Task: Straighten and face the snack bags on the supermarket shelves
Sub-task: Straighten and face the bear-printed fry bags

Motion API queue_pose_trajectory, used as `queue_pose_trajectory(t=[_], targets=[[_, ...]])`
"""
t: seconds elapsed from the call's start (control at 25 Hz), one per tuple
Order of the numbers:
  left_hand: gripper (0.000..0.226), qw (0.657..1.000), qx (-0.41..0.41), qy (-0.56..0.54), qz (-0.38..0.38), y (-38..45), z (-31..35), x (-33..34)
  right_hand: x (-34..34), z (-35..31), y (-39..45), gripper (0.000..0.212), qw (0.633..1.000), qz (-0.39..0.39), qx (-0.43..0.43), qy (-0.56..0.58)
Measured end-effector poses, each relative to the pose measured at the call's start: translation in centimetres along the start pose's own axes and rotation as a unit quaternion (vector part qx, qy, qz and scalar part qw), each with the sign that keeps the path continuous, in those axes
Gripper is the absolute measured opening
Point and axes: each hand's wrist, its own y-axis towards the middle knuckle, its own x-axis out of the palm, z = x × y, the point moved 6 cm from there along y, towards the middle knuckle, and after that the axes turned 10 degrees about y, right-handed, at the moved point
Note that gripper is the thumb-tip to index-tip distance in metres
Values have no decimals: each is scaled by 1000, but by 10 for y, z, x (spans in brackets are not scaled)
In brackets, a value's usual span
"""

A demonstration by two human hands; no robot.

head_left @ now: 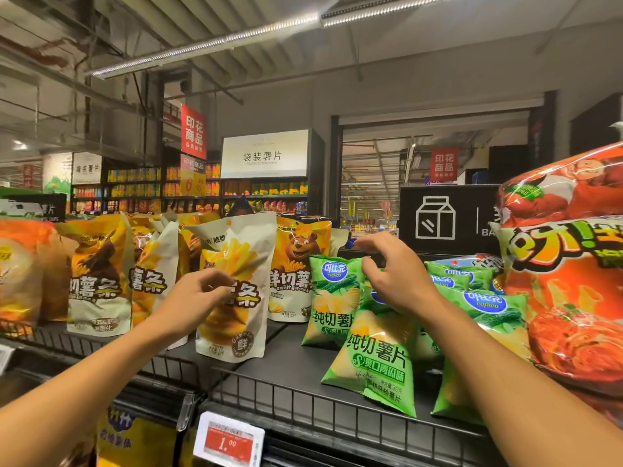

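Note:
A white and yellow fry bag (236, 251) stands on the top shelf (290, 352), leaning slightly. My left hand (199, 294) reaches in from the lower left, and its bunched fingertips pinch the front of this bag at mid height. To the right, several green Copico chip bags (377, 358) lie tumbled against each other. My right hand (394, 274) hovers over them with fingers spread and loosely curled. Its thumb is at the top corner of the rear left green bag (328, 298), and it holds nothing.
More yellow fry bags (97, 274) and a bear-printed bag (296, 261) fill the shelf's left and back. Large orange-red snack packs (573, 298) are stacked at the far right. A wire rail (303, 402) runs along the shelf front, with a red price tag (229, 439) below.

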Motion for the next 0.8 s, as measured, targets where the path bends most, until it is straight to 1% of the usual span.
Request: queue_pose_trajectory(t=[0.12, 0.24, 0.32, 0.4, 0.44, 0.52, 0.56, 0.6, 0.64, 0.68, 0.72, 0.8], targets=[[15, 1000, -5, 8, 27, 4, -15, -11, 14, -11, -3, 28, 996, -38, -42, -75], [14, 998, -5, 17, 52, 10, -40, -23, 29, -22, -2, 30, 983, -86, -76, -143], [26, 999, -7, 19, 44, 17, -58, -27, 40, -27, 1, 33, 982, -110, -58, -142], [52, 999, -34, 16, -8, 31, -77, -26, 60, -29, 7, 40, 982, -147, 16, -114], [68, 997, -50, 11, -55, 36, -87, -21, 74, -29, 8, 47, 980, -171, 69, -81], [99, 986, -65, -19, -154, 44, -99, -7, 102, -30, 6, 70, 966, -200, 167, 6], [108, 977, -66, -46, -196, 45, -103, -1, 115, -30, 5, 83, 956, -208, 201, 39], [112, 969, -63, -73, -229, 46, -104, 5, 126, -31, 5, 92, 948, -214, 226, 65], [112, 961, -57, -95, -253, 46, -105, 10, 135, -32, 4, 96, 941, -216, 246, 89], [108, 954, -50, -110, -273, 47, -108, 13, 145, -33, 4, 94, 934, -216, 262, 112], [103, 948, -42, -123, -291, 49, -110, 16, 155, -33, 4, 87, 928, -217, 271, 134], [88, 934, -28, -157, -321, 55, -114, 24, 172, -33, 3, 75, 922, -215, 275, 166]])
